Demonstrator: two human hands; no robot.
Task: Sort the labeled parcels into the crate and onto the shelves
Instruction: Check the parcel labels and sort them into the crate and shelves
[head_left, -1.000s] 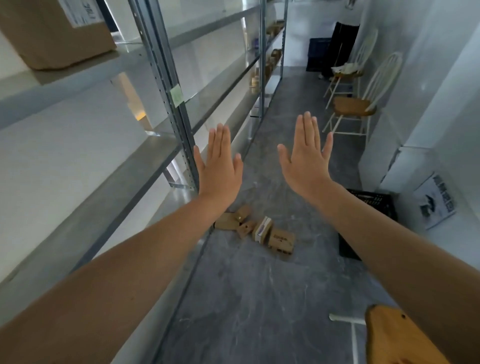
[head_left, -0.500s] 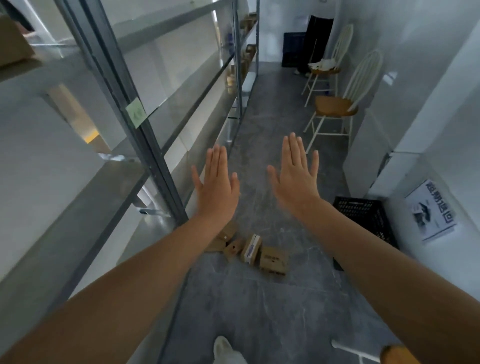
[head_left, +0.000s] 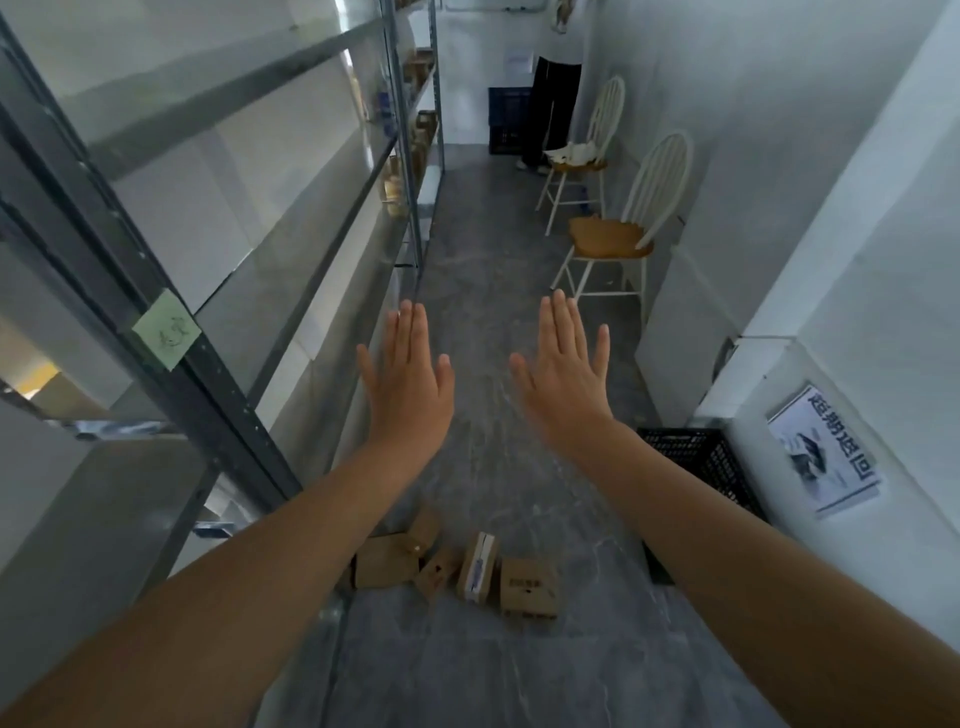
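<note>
Cardboard parcels (head_left: 457, 571): clustered on floor.
Our left hand (head_left: 410, 387): above parcels, fingers straight, empty.
Our right hand (head_left: 563, 387): likewise flat, empty.
Black crate (head_left: 698, 460): right of parcels.

Poster (head_left: 823, 452) characters illegible; sticky note (head_left: 166, 330) scrawl illegible; parcel labels (head_left: 478, 567) blurred

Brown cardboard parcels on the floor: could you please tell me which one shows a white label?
The narrow cardboard parcel standing on edge, second from the right; the others show no white label.
</note>
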